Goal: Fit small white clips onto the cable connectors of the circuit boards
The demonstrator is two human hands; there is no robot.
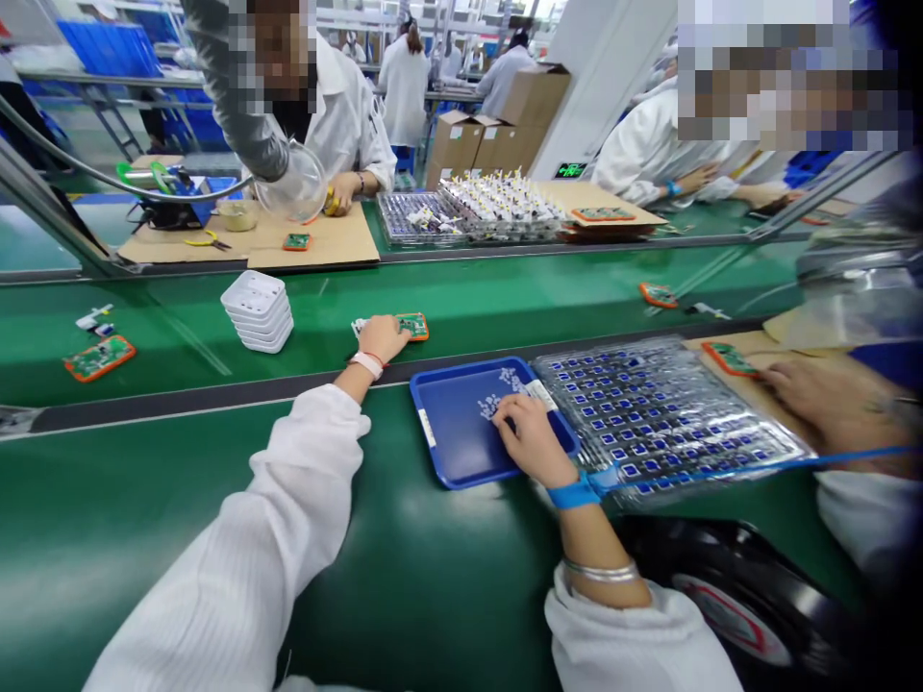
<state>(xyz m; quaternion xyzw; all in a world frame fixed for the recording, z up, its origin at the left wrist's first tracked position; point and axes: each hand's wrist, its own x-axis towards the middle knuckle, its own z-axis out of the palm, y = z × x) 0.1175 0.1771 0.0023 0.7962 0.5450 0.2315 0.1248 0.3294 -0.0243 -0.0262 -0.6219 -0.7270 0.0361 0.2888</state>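
My left hand (382,340) reaches onto the green conveyor belt, its fingers closed on a green circuit board (413,327) in an orange frame. A small white part (357,328) shows just past the fingers on the left; the hand covers the board's left side. My right hand (532,434) is over the blue tray (461,468), thumb and forefinger pinched together. Whatever lies between those fingertips is too small to make out. Small clear-white plastic pieces (511,378) are scattered in the tray beside them. A blue strap (575,492) circles my right wrist.
White plastic housings (258,312) stand stacked on the belt. Another framed board (99,358) lies at left. A clear tray of blue-faced parts (649,413) adjoins the blue tray. A co-worker's hand (822,399) is at right, near a black reel (735,596). Another person works opposite.
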